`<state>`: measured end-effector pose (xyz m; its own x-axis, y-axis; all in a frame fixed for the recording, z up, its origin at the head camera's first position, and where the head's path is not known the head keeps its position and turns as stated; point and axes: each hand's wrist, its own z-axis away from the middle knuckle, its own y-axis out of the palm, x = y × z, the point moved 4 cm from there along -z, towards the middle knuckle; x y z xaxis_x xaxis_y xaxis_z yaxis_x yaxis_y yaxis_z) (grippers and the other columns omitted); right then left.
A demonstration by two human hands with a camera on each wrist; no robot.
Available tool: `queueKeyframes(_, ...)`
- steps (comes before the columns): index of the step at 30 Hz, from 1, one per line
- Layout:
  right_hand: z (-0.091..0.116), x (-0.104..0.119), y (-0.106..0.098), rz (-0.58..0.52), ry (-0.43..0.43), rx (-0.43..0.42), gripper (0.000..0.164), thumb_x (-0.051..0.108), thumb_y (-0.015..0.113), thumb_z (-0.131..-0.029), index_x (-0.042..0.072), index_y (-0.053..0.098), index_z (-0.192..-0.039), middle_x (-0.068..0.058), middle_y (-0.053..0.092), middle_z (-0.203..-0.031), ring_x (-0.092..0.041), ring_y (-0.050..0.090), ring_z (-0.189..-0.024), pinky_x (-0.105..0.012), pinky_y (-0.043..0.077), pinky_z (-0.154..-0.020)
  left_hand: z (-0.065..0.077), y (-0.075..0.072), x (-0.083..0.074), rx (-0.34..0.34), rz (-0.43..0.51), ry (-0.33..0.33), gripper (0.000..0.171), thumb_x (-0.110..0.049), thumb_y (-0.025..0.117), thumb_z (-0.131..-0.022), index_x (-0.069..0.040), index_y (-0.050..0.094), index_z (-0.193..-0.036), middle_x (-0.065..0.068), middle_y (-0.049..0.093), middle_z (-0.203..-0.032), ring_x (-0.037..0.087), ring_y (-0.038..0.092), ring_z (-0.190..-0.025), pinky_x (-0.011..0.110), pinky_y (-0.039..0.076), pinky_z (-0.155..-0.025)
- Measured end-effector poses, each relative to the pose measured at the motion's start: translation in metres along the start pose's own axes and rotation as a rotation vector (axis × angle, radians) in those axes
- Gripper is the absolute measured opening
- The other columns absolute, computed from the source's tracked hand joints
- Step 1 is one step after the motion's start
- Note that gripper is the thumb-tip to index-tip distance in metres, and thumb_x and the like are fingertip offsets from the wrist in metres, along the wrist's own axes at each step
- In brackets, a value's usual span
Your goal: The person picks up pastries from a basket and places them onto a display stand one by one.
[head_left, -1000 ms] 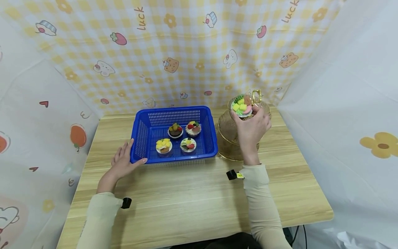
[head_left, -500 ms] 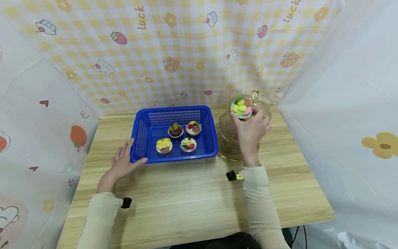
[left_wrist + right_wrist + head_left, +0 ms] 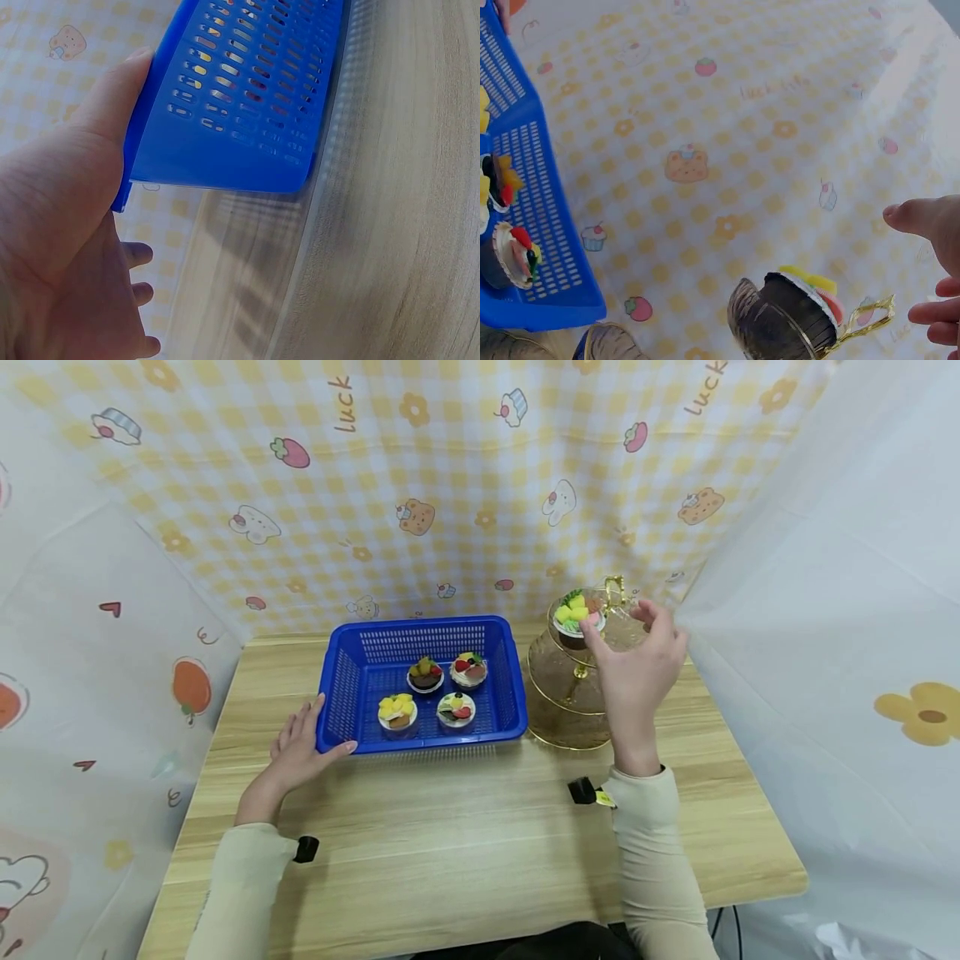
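Observation:
On the top tier of a gold-rimmed clear tiered stand (image 3: 557, 706) sits a toy cupcake (image 3: 572, 612) with yellow, green and pink toppings. My right hand (image 3: 641, 660) hovers to the right of it, thumb and fingers spread; the right wrist view shows a gap between the fingers and the cupcake (image 3: 799, 315). At the front left corner of a blue plastic basket (image 3: 420, 747), my left hand (image 3: 297, 753) rests against the rim. Its thumb lies along the front rim, and the other fingers extend loosely along the left side.
Inside the basket stand several fruit-topped cupcakes, including a yellow one (image 3: 397, 712) and a chocolate one (image 3: 425, 677). The stand's gold handle (image 3: 615, 592) rises behind the top tier. A checked curtain (image 3: 450, 485) hangs behind the wooden table (image 3: 450, 827).
My right hand has let go of the cupcake and moved right, its fingers spreading. The cupcake now stands on the top tier. The left hand stays at the basket corner.

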<state>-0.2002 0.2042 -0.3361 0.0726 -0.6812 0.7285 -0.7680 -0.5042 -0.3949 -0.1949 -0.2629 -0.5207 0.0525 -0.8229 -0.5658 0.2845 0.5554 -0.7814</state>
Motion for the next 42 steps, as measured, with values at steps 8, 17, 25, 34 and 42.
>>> queueKeyframes(8,0.026,-0.007,0.002,-0.064,-0.162,0.032,0.062,0.033,0.090,-0.070,0.001,0.064,-0.116,-0.014,0.071,-0.108,-0.034,0.050,-0.098,-0.030,0.032,-0.085,0.000,-0.002,-0.002,0.009,-0.007,-0.004,0.111,-0.064,0.060,-0.088,-0.022,-0.014,-0.159,0.029,-0.007,-0.164,0.058,-0.008,-0.147,0.083,-0.002,-0.107)
queueKeyframes(17,0.070,-0.009,0.035,-0.099,-0.445,0.260,0.047,0.027,0.084,-0.078,-0.001,0.066,-0.112,-0.016,0.072,-0.105,-0.033,0.057,-0.093,-0.040,0.045,-0.081,-0.001,-0.001,-0.001,0.012,0.001,-0.003,0.111,-0.063,0.061,-0.088,-0.023,-0.015,-0.159,0.029,-0.008,-0.164,0.058,-0.008,-0.147,0.083,-0.002,-0.106)
queueKeyframes(25,0.081,-0.012,0.087,-0.043,-0.467,0.641,0.052,0.030,0.081,-0.083,0.003,0.063,-0.123,-0.013,0.070,-0.117,-0.028,0.060,-0.106,-0.040,0.051,-0.093,-0.001,-0.001,-0.002,0.012,0.002,-0.005,0.111,-0.062,0.061,-0.088,-0.022,-0.014,-0.159,0.029,-0.007,-0.164,0.058,-0.007,-0.147,0.082,-0.002,-0.107)
queueKeyframes(34,0.079,-0.006,0.149,0.038,-0.488,0.900,0.063,0.038,0.077,-0.085,0.008,0.055,-0.136,-0.010,0.063,-0.133,-0.027,0.059,-0.120,-0.042,0.050,-0.102,0.000,0.000,0.000,0.014,0.004,-0.013,0.111,-0.062,0.061,-0.088,-0.022,-0.014,-0.159,0.028,-0.010,-0.164,0.058,-0.009,-0.147,0.082,-0.002,-0.107)
queueKeyframes(42,0.074,0.005,0.201,0.095,-0.460,1.097,0.071,0.042,0.075,-0.086,0.011,0.048,-0.144,-0.008,0.055,-0.145,-0.028,0.051,-0.131,-0.044,0.040,-0.114,-0.001,0.000,0.000,0.006,0.003,-0.007,0.111,-0.063,0.061,-0.088,-0.023,-0.015,-0.159,0.028,-0.008,-0.164,0.058,-0.007,-0.147,0.082,-0.002,-0.107)
